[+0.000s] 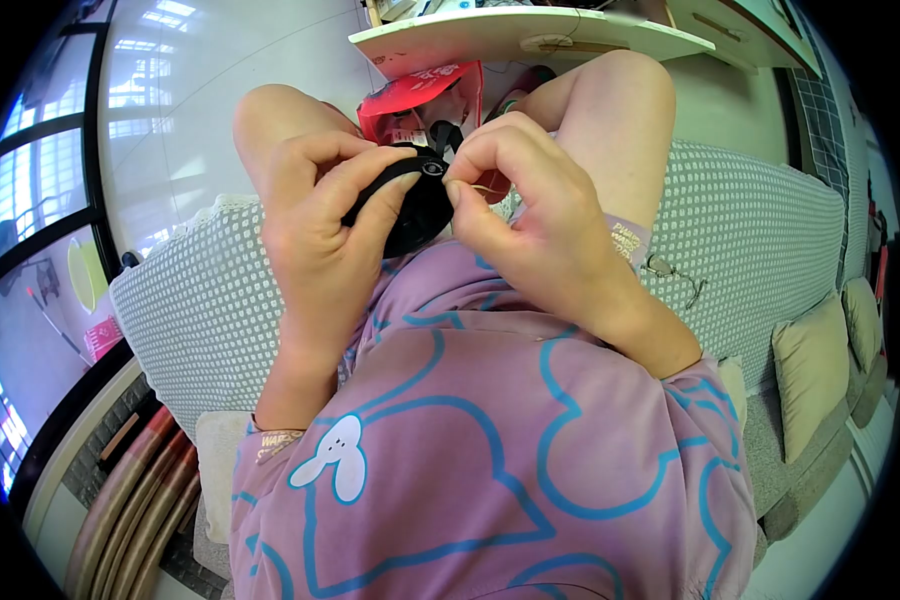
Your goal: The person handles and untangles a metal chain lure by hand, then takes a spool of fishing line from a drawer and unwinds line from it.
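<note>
My left hand (pixel 335 205) pinches the edge of a black item (pixel 415 222), which looks like soft fabric with a rounded hollow shape. A small round emblem or ring (pixel 433 168) shows on its band, between my two hands. At the right side of that emblem my right hand (pixel 515 190) has thumb and index finger pressed together. Whatever lies between those fingertips is too small to make out. A thin light strand (pixel 485 188) shows beside the right fingertips. The black item is over my lap.
Between my knees, beyond the black item, stands a red bag (pixel 420 92). A white table edge (pixel 530 38) is in front. Glasses (pixel 675 272) lie on the patterned sofa cover (pixel 760 220) at right. Cushions (pixel 812 375) are farther right.
</note>
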### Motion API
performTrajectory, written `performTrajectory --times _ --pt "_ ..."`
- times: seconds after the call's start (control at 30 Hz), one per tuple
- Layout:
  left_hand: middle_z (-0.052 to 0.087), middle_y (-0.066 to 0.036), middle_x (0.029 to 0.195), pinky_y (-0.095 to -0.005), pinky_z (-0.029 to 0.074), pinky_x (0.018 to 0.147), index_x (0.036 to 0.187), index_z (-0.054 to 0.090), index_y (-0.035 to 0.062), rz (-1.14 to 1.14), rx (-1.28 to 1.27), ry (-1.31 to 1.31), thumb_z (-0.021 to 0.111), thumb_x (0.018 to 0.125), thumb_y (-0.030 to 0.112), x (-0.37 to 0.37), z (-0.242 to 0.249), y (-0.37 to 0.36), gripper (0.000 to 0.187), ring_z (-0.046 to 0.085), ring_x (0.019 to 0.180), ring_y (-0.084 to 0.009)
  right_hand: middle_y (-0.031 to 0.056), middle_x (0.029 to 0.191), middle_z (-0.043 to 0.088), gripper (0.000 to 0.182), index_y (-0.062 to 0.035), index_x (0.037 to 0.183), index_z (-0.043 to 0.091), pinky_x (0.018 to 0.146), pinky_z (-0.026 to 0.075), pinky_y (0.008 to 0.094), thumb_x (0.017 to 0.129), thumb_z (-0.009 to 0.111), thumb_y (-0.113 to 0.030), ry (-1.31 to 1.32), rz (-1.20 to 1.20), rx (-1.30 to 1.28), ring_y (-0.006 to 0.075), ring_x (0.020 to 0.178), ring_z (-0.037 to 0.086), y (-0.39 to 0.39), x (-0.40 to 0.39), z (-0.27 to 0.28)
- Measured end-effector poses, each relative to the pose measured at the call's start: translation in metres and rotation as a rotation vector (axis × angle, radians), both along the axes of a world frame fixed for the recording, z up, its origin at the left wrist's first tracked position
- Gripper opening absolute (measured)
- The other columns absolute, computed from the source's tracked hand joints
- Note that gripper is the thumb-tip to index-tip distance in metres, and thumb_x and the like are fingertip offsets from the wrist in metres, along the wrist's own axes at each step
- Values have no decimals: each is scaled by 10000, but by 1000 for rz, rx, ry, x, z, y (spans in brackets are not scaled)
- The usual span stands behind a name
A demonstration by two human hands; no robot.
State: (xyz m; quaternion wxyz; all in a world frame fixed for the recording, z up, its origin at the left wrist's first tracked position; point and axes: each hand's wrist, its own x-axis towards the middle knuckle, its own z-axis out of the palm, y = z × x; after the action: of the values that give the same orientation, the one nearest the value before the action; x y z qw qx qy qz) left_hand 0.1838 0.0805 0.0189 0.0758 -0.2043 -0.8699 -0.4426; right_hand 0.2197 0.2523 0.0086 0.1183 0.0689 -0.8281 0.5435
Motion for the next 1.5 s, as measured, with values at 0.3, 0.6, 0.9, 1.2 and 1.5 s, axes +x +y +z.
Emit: performTrajectory --times 0.3,0.6,0.9,1.2,1.5 --pt "615 -63 917 -276 493 729 930 739 31 -8 32 -25 743 754 10 -1 -4 -5 178 608 845 -176 112 827 577 127 -31 852 569 631 504 345 757 654 -18 -6 -32 -20 267 722 618 0 0 -3" --pt "618 -52 918 -266 492 737 922 742 35 19 154 -161 745 746 7 -1 -3 -3 178 609 853 -167 109 828 582 125 -30 850 571 640 505 346 762 660 -35 -35 -25 -40 265 737 621 2 0 -4" --pt "615 -58 899 -282 491 734 913 741 34 12 -20 -34 745 754 29 1 -3 2 159 601 859 -185 111 809 574 130 -32 840 563 622 495 356 746 653 -26 -20 -1 -14 270 707 605 -2 2 -1" --pt "593 -57 956 -253 478 757 955 727 16 -15 273 -355 735 763 4 -2 -2 -7 193 592 892 -155 112 803 573 134 -29 840 561 624 500 343 743 653 -27 -29 -8 -65 265 712 611 6 1 -1" --pt "602 -57 921 -273 483 740 937 734 31 -9 118 -189 748 748 24 0 -2 -4 189 600 866 -168 117 811 576 131 -25 836 549 636 504 366 745 644 -24 -4 13 -14 284 721 613 6 1 2"
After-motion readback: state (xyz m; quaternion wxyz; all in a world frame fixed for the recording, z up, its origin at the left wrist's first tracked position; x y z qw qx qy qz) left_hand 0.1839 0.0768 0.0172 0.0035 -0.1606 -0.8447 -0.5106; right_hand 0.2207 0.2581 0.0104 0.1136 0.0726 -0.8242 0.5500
